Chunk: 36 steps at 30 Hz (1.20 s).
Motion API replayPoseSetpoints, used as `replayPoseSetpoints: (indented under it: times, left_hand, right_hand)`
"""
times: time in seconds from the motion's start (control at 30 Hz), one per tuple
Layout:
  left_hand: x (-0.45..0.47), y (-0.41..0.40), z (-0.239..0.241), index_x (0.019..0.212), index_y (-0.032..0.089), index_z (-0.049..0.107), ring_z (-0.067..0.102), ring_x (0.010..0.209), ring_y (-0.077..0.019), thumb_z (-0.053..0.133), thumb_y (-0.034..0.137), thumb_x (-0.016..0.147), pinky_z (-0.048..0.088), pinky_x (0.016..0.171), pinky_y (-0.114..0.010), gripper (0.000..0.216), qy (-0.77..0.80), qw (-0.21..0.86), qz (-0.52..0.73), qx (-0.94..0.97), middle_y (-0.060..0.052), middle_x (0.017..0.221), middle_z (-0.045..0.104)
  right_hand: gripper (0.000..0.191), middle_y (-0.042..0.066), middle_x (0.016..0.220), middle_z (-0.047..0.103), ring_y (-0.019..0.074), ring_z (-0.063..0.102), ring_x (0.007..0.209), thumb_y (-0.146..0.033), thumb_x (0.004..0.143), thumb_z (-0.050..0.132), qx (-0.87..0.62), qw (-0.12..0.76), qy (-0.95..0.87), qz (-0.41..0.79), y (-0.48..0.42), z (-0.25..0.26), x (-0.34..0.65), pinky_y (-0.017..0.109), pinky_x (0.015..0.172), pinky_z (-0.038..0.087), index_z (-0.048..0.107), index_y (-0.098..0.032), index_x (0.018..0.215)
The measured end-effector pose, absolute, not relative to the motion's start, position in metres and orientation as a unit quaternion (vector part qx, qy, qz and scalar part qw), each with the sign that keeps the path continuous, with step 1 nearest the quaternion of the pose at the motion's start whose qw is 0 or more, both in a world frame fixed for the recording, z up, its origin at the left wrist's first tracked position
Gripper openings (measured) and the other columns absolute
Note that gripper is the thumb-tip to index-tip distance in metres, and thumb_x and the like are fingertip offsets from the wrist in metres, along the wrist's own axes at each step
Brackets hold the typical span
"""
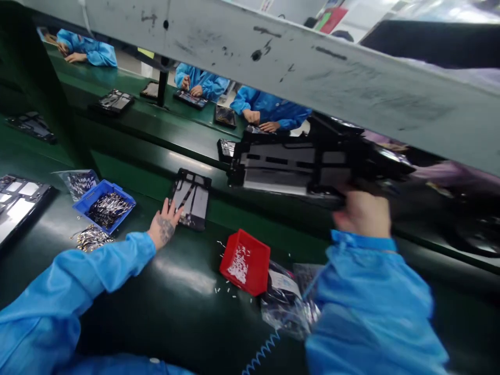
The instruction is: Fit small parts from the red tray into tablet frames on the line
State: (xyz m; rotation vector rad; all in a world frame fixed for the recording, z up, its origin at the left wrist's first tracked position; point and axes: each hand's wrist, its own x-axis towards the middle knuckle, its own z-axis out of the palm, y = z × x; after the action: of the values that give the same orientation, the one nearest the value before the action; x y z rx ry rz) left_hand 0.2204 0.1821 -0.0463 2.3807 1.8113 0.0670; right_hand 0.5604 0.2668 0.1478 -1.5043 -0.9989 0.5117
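Note:
My left hand [166, 224], in a blue sleeve, has its fingers spread. Its fingertips rest on the lower left edge of an opened tablet [199, 195] with grey battery cells in a black frame. My right hand [365, 212], smeared by motion, is closed at the right end of another opened tablet [281, 161], tilted and raised over the far side of the bench. The fingers there are partly hidden behind the black frame.
A blue bin [128, 200] holds small metal parts, with a heap [94, 238] spilled beside it. A red bin [255, 255] holds white bits. Plastic bags [287, 297] and a coiled blue cord [261, 355] lie near. A grey beam [234, 47] crosses overhead. Co-workers [269, 107] sit opposite.

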Motion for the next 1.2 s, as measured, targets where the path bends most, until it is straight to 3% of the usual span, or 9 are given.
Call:
replayPoseSetpoints:
  times: [0.13,0.27,0.4,0.5,0.63,0.73,0.87,1.07,1.2]
  left_hand:
    - [0.219,0.243,-0.048,0.145,0.02,0.033,0.021,0.14,-0.0413,0.037,0.015,0.091,0.05,0.089,-0.05,0.054,0.621,0.075,0.039,0.779,-0.019,0.153,0.027]
    - [0.204,0.262,-0.034,0.141,0.025,0.039,0.027,0.139,-0.0368,0.045,0.018,0.089,0.048,0.094,-0.049,0.053,0.611,0.079,0.064,0.785,-0.014,0.152,0.032]
    - [0.155,0.224,0.011,0.14,0.02,0.04,0.029,0.14,-0.0273,0.047,0.03,0.091,0.034,0.111,-0.042,0.05,0.591,0.062,0.104,0.797,-0.011,0.151,0.035]
    - [0.1,0.162,0.044,0.135,0.019,0.045,0.044,0.13,-0.0191,0.037,0.039,0.095,0.034,0.111,-0.036,0.046,0.605,0.056,0.191,0.771,-0.008,0.14,0.049]
    - [0.029,0.072,0.038,0.116,0.017,0.061,0.059,0.11,-0.0224,0.04,0.044,0.091,0.044,0.1,-0.035,0.043,0.714,0.078,0.269,0.642,-0.008,0.116,0.066]
    - [-0.001,0.027,0.003,0.094,0.016,0.069,0.066,0.09,-0.0244,0.043,0.044,0.085,0.051,0.084,-0.035,0.038,0.774,0.128,0.215,0.581,-0.009,0.093,0.071]
    - [-0.005,0.005,-0.033,0.086,0.018,0.068,0.066,0.079,-0.0206,0.048,0.041,0.082,0.051,0.074,-0.029,0.031,0.801,0.134,0.205,0.546,-0.006,0.084,0.07]
    - [0.008,0.006,-0.042,0.078,0.021,0.061,0.06,0.077,-0.0202,0.049,0.035,0.08,0.046,0.071,-0.028,0.018,0.821,0.115,0.205,0.52,-0.004,0.079,0.063]
    - [0.004,0.0,-0.045,0.072,0.025,0.054,0.056,0.079,-0.0236,0.041,0.035,0.083,0.042,0.071,-0.031,0.02,0.804,0.122,0.221,0.538,-0.003,0.076,0.061]
  right_hand:
    - [0.025,0.002,0.082,0.067,0.0143,0.063,0.067,-0.021,0.062,0.077,-0.652,0.563,-0.378,0.34,0.209,0.157,0.572,0.027,0.065,0.053,0.066,-0.018,0.084]
    - [0.041,0.003,0.085,0.068,0.0165,0.063,0.071,-0.037,0.057,0.082,-0.643,0.339,-0.464,0.505,0.176,0.13,0.536,0.026,0.065,0.053,0.065,-0.019,0.09]
    - [0.042,0.003,0.087,0.068,0.0186,0.063,0.078,-0.047,0.063,0.076,-0.518,0.132,-0.576,0.619,0.175,0.083,0.479,0.029,0.073,0.052,0.063,-0.016,0.088]
    - [0.037,0.002,0.086,0.068,0.0189,0.063,0.08,-0.046,0.069,0.069,-0.443,0.019,-0.637,0.631,0.184,0.051,0.438,0.029,0.074,0.051,0.063,-0.016,0.089]
    - [0.023,0.003,0.091,0.07,0.0221,0.064,0.088,-0.03,0.072,0.065,-0.466,-0.067,-0.73,0.495,0.2,0.019,0.402,0.03,0.08,0.05,0.068,-0.017,0.091]
    - [0.019,0.01,0.093,0.069,0.029,0.062,0.096,-0.016,0.066,0.066,-0.502,-0.076,-0.758,0.409,0.206,0.007,0.39,0.037,0.09,0.046,0.071,-0.014,0.084]
    - [0.036,0.018,0.115,0.059,0.0343,0.052,0.114,-0.014,0.072,0.059,-0.54,-0.044,-0.779,0.317,0.187,0.007,0.389,0.046,0.104,0.036,0.067,-0.01,0.107]
    - [0.033,0.008,0.121,0.056,0.0295,0.051,0.119,-0.045,0.082,0.054,-0.58,0.246,-0.734,0.254,0.088,0.014,0.451,0.047,0.106,0.04,0.062,-0.028,0.109]
    - [0.025,0.006,0.116,0.059,0.03,0.054,0.117,-0.05,0.081,0.05,-0.72,0.344,-0.568,0.203,-0.004,0.008,0.523,0.043,0.098,0.049,0.062,-0.036,0.099]
